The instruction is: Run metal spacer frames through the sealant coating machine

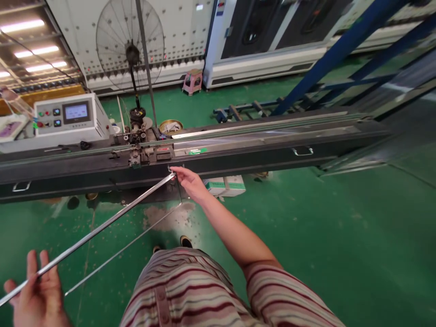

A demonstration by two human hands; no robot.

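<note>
A long, thin silvery strip (102, 228) slants from the lower left edge up to the middle of the view. Its lower part lies across my left hand (39, 290), between the thumb and the raised fingers. At the strip's upper end, my right hand (190, 182) pinches it with thumb and fingertips, just in front of the long dark machine bed. A second thin strip (124, 248) runs below the first, from near my left hand to a corner under my right hand.
Across the view stretches the dark machine bed (238, 161) with a metal mechanism (138, 152). A control box (71, 116) stands at the left, a fan (132, 53) behind. A white and green box (226, 185) lies beneath the bed. A pink stool (192, 82) is farther back.
</note>
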